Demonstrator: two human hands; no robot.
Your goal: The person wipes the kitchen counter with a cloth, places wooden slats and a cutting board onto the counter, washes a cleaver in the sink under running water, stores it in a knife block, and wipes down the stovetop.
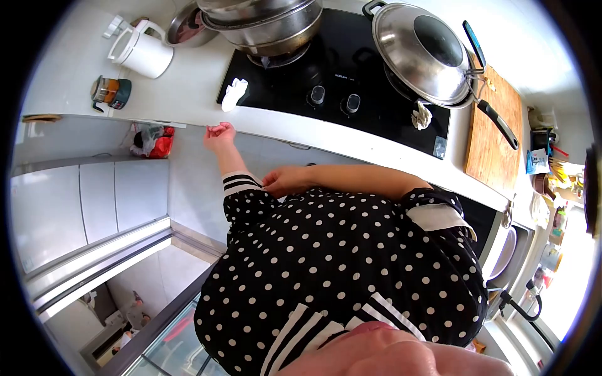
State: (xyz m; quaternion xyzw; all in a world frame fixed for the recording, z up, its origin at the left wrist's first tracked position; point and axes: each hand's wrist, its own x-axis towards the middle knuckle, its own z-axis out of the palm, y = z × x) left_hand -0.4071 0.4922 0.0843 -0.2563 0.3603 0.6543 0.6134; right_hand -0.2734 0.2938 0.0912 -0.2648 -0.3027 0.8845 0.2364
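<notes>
My left hand [219, 133] is raised near the counter's front edge, its fingers curled in and nothing visible in them. At the striped cuff [241, 182] of my left sleeve, my right hand [285, 180] has its fingers closed on the dark polka-dot cloth. A crumpled white tissue [234, 94] lies just beyond my left hand, by the left edge of the black cooktop [338, 94]. My right forearm crosses in front of my body.
A steamer pot [269, 31] and a lidded wok [420, 53] stand on the cooktop, with another crumpled tissue [421, 116] near the wok. A white kettle [143, 50], glass teapot [111, 93] and metal bowl [188, 28] are at left. A wooden board [495, 138] is at right.
</notes>
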